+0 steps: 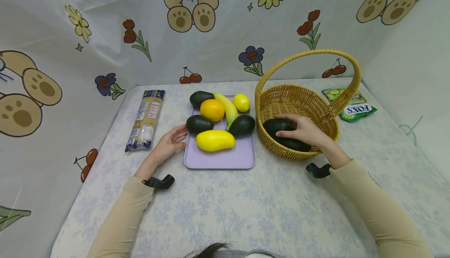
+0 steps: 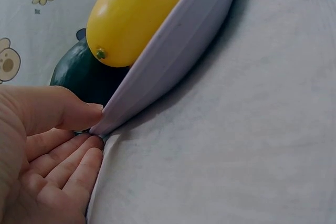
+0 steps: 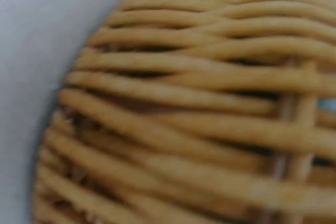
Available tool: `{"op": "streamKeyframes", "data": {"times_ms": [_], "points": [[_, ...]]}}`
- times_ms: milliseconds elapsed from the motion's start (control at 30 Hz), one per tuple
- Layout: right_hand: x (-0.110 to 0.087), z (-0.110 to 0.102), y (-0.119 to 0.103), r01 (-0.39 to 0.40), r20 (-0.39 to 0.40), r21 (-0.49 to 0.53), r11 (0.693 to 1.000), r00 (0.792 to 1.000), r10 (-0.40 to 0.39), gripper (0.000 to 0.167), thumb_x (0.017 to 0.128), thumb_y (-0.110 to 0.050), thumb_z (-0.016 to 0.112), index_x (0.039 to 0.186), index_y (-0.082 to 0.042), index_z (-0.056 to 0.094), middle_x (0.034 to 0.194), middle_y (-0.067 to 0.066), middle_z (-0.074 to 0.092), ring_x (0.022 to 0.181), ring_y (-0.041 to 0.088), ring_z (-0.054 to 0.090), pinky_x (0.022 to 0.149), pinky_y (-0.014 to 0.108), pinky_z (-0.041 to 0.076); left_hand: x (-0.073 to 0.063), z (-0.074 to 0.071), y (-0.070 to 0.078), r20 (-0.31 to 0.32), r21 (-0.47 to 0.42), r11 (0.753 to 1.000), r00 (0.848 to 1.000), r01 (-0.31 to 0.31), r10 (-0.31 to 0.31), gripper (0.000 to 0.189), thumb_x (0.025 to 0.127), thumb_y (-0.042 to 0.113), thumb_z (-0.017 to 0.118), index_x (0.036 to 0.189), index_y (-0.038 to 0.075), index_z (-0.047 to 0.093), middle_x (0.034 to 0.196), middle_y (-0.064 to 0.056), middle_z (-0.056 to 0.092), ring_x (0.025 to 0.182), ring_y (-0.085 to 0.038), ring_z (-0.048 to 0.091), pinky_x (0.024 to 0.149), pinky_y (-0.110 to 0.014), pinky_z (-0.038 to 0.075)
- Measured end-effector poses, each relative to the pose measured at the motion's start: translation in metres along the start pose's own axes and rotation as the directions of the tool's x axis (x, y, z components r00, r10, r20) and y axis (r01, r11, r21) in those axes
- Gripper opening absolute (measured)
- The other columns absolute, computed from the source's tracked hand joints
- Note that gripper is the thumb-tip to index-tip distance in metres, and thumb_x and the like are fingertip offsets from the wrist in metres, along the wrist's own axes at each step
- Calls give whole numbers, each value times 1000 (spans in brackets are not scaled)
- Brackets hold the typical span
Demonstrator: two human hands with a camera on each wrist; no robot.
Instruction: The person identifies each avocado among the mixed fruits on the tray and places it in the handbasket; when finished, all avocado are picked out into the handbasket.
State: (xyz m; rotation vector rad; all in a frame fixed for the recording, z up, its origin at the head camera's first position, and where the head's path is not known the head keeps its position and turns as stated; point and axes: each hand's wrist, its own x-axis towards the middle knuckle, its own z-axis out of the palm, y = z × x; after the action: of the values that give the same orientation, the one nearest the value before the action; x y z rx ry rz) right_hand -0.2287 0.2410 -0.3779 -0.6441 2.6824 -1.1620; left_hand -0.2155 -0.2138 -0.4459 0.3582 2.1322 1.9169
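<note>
In the head view, my right hand [image 1: 304, 130] reaches into the wicker basket [image 1: 290, 98] and grips a dark green avocado [image 1: 275, 127] from above. A second avocado [image 1: 296, 144] lies beneath that hand in the basket. My left hand [image 1: 169, 144] rests at the left edge of the lilac tray [image 1: 219, 161], fingers extended. In the left wrist view its thumb [image 2: 79, 111] meets the tray's rim and the fingers lie below. Close by on the tray are an avocado [image 1: 199, 124] and a yellow mango [image 1: 215, 140]. The right wrist view shows only basket weave [image 3: 210, 77].
Also on the tray are a banana [image 1: 229, 109], a lemon [image 1: 241, 102], an orange-yellow fruit [image 1: 212, 110] and more avocados [image 1: 242, 125]. A long clear packet [image 1: 145, 119] lies left, a green FOX'S bag [image 1: 356, 109] right. The basket's tall handle [image 1: 309, 54] arches over its opening.
</note>
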Motion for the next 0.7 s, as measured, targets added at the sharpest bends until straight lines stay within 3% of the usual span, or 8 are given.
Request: {"op": "streamKeyframes", "data": {"times_ms": [167,367,567,700], "points": [[-1,-3,-12,9,-61,76,997,998,-5,60,83,-27,74,134,-7,52,135,13,51,122,29,49,101,44,43,1,0,0,1,-6,1000,1000,-3,3,67,86,-16,53,146,-5,25,147,-23,30,134,-31,32,106,-28,36],[-3,-5,-39,89,-125,141,986,990,-72,56,83,-14,74,134,-7,52,135,10,51,122,23,49,100,38,44,0,0,0,2,6,1000,1000,-6,6,67,86,-16,53,146,-5,25,147,-24,30,134,-31,32,105,-27,36],[3,8,-65,195,-108,198,961,978,-176,55,84,-11,72,134,-3,51,134,11,51,123,24,48,102,30,42,-1,1,1,-3,15,1000,1000,-8,8,68,86,-16,54,146,-5,25,147,-23,30,134,-31,32,106,-27,36],[18,25,-81,247,-76,249,937,969,-235,53,84,-12,72,132,-2,52,132,12,52,123,26,48,104,36,40,-1,2,2,-3,14,1000,1000,-12,12,68,85,-16,54,146,-5,24,147,-24,30,134,-32,32,106,-27,36]]}}
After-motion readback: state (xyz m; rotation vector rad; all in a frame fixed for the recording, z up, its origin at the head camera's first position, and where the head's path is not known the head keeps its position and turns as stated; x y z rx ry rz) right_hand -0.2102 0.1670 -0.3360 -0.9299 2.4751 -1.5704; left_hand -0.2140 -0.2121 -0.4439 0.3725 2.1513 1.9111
